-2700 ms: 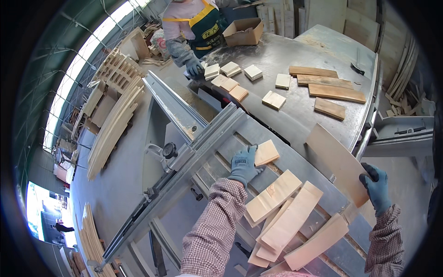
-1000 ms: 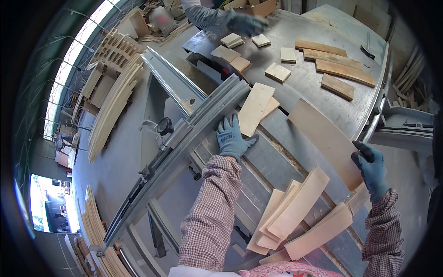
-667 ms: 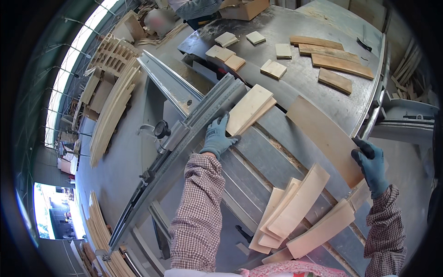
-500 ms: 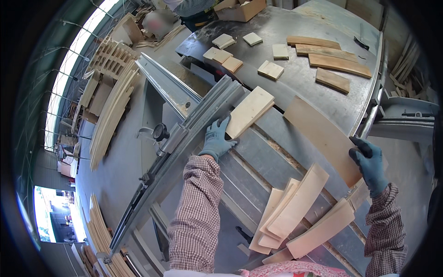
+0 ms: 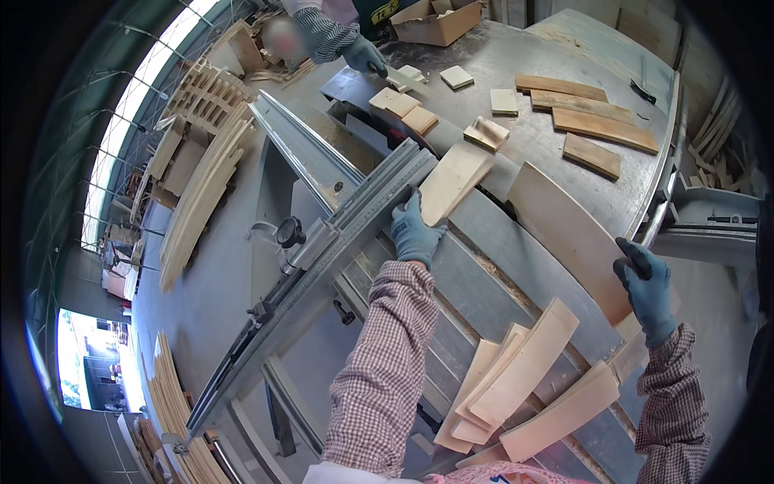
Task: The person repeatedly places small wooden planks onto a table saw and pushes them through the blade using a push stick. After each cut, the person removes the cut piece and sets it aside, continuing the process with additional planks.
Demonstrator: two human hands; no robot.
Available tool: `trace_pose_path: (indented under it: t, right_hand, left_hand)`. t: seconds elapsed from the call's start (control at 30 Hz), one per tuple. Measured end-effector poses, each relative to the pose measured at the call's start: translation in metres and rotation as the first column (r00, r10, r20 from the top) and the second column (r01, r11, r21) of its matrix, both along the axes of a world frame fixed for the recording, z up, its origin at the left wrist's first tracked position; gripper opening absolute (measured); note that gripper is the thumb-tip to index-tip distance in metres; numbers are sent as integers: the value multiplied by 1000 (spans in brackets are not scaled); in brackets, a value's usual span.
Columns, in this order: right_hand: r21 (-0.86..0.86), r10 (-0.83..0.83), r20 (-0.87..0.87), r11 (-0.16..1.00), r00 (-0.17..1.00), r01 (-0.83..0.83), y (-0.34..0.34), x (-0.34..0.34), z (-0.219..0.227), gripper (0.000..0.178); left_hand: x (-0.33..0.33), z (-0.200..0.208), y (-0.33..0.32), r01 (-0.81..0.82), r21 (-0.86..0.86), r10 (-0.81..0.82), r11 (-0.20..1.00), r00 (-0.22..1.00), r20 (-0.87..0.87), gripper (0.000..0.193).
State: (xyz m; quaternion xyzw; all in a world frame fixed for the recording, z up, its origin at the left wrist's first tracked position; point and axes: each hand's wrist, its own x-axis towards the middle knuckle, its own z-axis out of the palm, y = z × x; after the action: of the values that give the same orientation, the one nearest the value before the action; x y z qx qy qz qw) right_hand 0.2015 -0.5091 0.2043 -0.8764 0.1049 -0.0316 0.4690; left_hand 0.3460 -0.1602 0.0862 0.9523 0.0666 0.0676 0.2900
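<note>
Our left hand (image 5: pixel 415 234) touches the pale board (image 5: pixel 454 181) on the desk (image 5: pixel 463 282), probably keeping it beside the metal fence (image 5: pixel 387 189); whether those fingers grip, we cannot tell. Our right hand (image 5: pixel 646 289) pinches 1 curved panel (image 5: pixel 564 234), seemingly steadying it.

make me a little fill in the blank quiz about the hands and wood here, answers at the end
The left hand wears a ____ glove, beside the pale stacked boards.
The right hand grips the wide, thin panel by its ____ end, not its far one.
On the far metal table lie ____ dark brown boards.
The open box is made of ____.

Missing words: blue; near; four; cardboard.
</note>
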Motion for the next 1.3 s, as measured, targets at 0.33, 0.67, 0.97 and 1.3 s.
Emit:
trace_pose_path:
  t: [0.33, 0.67, 0.97, 1.3]
  right_hand:
    - [8, 39, 37, 999, 999, -39, 2, 16, -6, 34]
    - [-134, 163, 234, 982, 958, -134, 5, 37, -20, 36]
    - [-560, 406, 309, 809, 860, -181, 17, 55, -5, 40]
    - [-643, 438, 279, 746, 855, -173, 21, 66, -6, 38]
  left_hand:
    - [-11, -20, 2, 56, 55, -68, 997, 963, 259, 65]
    - [-11, -23, 3, 63, -76, -43, 995, 970, 238, 56]
    - [0, -39, 8, 137, -191, -92, 972, 969, 229, 54]
    - [3, -43, -2, 55, -306, 39, 950, 956, 292, 52]
